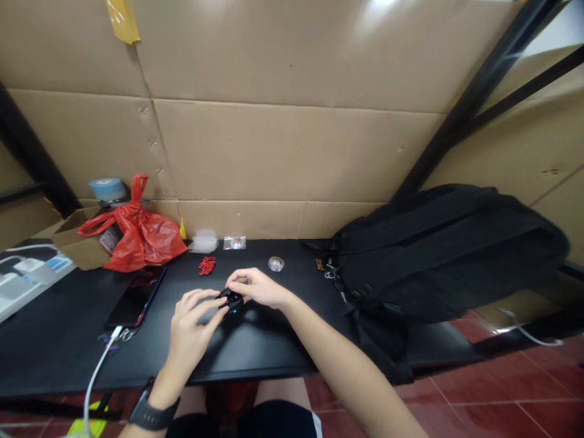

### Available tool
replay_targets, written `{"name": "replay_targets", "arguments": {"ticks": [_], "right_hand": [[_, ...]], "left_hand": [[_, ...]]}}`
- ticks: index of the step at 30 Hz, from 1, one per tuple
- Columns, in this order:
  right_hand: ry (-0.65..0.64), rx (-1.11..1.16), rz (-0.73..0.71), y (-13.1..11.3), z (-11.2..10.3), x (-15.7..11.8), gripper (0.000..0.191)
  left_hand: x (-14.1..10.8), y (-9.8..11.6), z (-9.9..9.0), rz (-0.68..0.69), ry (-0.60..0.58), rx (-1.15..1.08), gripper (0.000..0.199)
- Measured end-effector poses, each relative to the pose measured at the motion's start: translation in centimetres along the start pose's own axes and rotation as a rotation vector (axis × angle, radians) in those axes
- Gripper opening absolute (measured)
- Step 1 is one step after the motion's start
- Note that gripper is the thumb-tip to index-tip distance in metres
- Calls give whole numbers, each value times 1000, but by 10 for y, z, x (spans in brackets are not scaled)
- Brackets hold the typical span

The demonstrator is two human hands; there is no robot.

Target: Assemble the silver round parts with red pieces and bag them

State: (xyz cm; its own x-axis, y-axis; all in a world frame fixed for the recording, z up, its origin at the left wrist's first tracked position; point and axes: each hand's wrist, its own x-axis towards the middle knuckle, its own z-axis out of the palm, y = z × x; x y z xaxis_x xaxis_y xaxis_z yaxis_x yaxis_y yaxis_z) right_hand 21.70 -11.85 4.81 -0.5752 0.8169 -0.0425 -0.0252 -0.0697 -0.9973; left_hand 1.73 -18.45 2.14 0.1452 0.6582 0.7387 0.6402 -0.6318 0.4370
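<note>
Between my hands, just over the black tabletop, is a small black earbud case (233, 299) with a blue light at its front edge. My left hand (194, 313) grips its left side with thumb and fingertips. From the far right side, the curled fingers of my right hand (258, 287) hold the same case. My fingers cover parts of it, and the details inside are too small to make out. A red beaded string (207, 266) lies beyond my left hand. Past my right hand sits a small round clear container (276, 263).
A black phone (137, 297) lies at the left beside a white cable (98, 371). Behind it are a red plastic bag (146, 234), a cardboard box (84, 246) and a power strip (27, 286). Small clear packets (235, 243) lie near the cardboard wall. A black backpack (438, 249) fills the right side.
</note>
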Motion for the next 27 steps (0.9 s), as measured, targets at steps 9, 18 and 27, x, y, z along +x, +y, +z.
{"name": "replay_targets", "arguments": {"ticks": [9, 18, 27], "right_hand": [[19, 28, -20, 2, 1, 1, 49], [72, 62, -51, -2, 3, 0, 48], [120, 65, -79, -3, 6, -1, 48]], "left_hand": [[-5, -4, 6, -321, -4, -219, 17], [1, 1, 14, -552, 84, -407, 31], [-5, -3, 15, -624, 11, -437, 36]]}}
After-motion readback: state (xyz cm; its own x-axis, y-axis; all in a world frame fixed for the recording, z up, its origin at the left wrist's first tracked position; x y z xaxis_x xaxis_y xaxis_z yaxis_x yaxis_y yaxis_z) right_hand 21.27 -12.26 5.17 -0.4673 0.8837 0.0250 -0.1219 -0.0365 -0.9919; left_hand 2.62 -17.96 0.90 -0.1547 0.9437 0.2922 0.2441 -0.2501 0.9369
